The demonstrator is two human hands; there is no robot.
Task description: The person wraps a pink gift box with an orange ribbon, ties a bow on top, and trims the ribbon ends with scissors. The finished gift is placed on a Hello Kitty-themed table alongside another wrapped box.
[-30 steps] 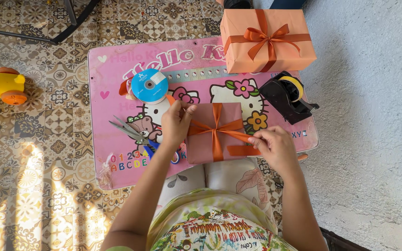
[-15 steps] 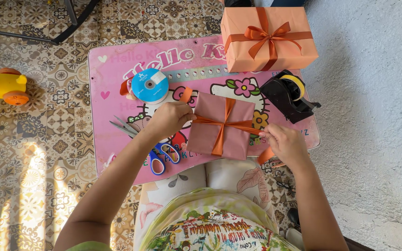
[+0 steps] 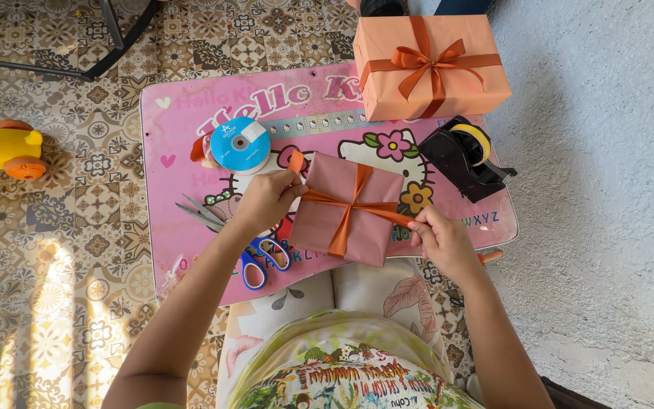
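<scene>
Fingers (image 3: 419,224) pinch satin ribbon (image 3: 342,220) crossing matte box (image 3: 376,182).

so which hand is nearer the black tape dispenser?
Right. The right hand sits just below and left of the black tape dispenser, holding orange ribbon; the left hand is across the pink wrapped box, much farther.

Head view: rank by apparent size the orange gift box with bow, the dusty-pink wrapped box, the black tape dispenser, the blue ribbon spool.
1. Orange gift box with bow
2. Dusty-pink wrapped box, somewhat smaller
3. Black tape dispenser
4. Blue ribbon spool, not far behind the dispenser
</scene>
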